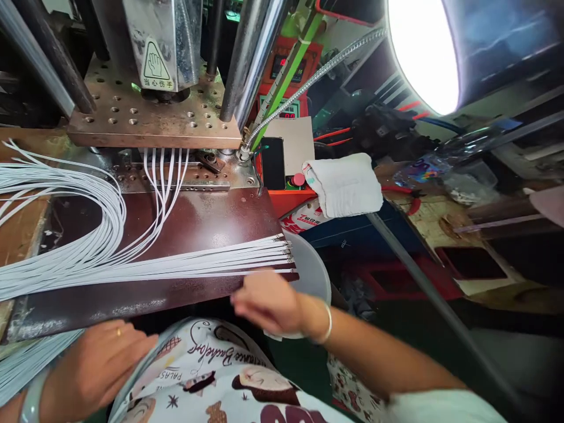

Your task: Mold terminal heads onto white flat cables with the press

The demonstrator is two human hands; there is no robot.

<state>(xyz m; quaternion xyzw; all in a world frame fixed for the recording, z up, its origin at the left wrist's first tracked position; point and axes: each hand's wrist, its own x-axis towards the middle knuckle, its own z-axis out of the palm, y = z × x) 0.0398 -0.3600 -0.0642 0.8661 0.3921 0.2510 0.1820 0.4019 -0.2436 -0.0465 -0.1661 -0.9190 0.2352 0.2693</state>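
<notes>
At the lower left, my left hand (99,364), wearing a ring and a pale bangle, is over the edge of my lap, its fingers lying loosely stretched out. Beside it hangs a bundle of thin pale cables (42,358) below the table edge. My right hand (268,299), blurred, is curled closed at the table's front right corner. Anything inside its fingers is hidden. Just behind it are metal-tipped ends of a looped bundle of white cables (110,235). Several white cable strands (165,188) run under the metal plate of the press (154,138).
The press has thick columns and a hand-warning label (156,64). A brown board (211,214) covers the worktable. Right of it are a grey bin (315,276), a folded white cloth (346,185) on a bar, a red button (298,179) and a bright lamp (423,53).
</notes>
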